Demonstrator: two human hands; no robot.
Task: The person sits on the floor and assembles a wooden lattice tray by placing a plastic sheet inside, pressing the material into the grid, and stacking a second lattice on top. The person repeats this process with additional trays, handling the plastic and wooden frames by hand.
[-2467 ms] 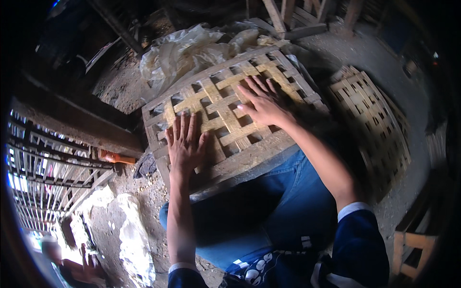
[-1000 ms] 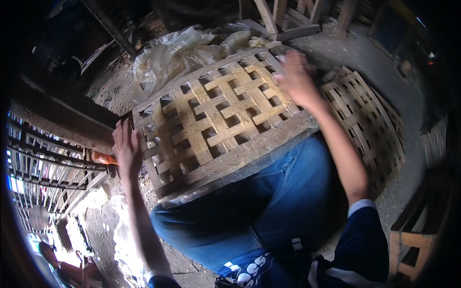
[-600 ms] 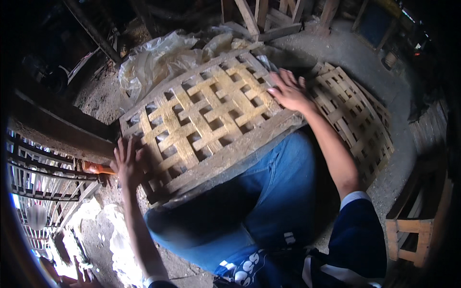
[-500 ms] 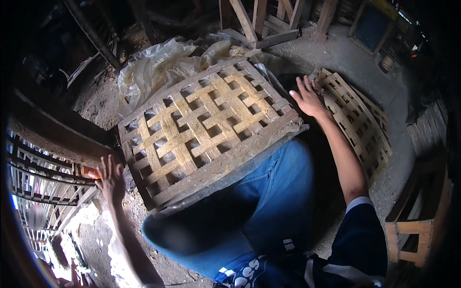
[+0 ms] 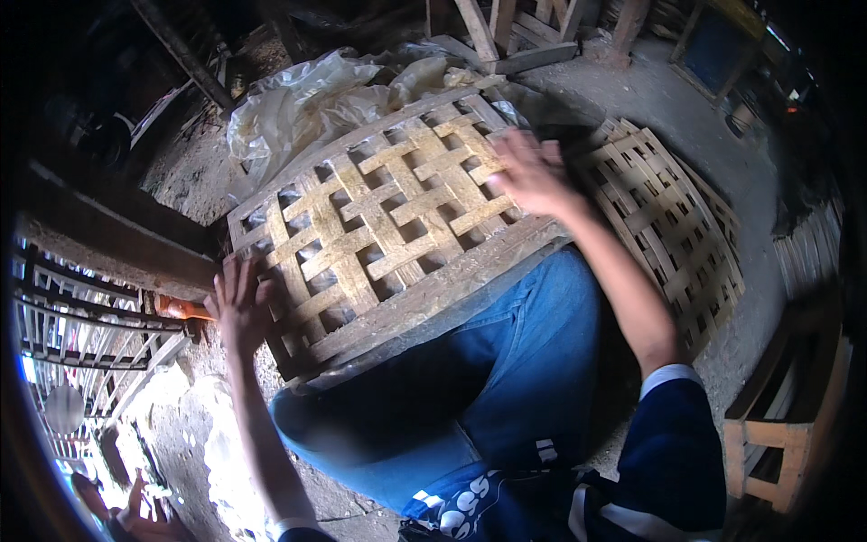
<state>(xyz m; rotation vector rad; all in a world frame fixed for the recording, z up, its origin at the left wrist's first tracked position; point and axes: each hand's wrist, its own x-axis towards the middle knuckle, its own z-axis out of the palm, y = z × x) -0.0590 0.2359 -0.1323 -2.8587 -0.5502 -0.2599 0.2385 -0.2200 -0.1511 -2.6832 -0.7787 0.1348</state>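
A woven lattice panel of flat wooden or bamboo strips [image 5: 368,233], set in a wooden frame [image 5: 424,294], lies tilted in front of me, its near edge by my bent knees. At its left edge, my left hand [image 5: 242,303] rests with fingers spread. My right hand [image 5: 535,179] is over the panel's right edge, fingers stretched out and slightly blurred; whether it presses on the strips is hard to tell. Neither hand grips anything. An orange, handle-like thing [image 5: 181,308] sits just left of my left hand.
Crumpled clear plastic sheeting [image 5: 312,104] lies behind the panel. More woven panels [image 5: 664,212] are stacked to the right. A wooden crate-like frame [image 5: 772,452] stands at the lower right. Slatted barrier [image 5: 81,316] and a thick beam [image 5: 117,239] are at left. Wooden posts and trestles [image 5: 506,41] stand behind.
My right hand has moved left from beside the panel to over its right edge. My left hand has moved right, from beside the panel onto its left edge.
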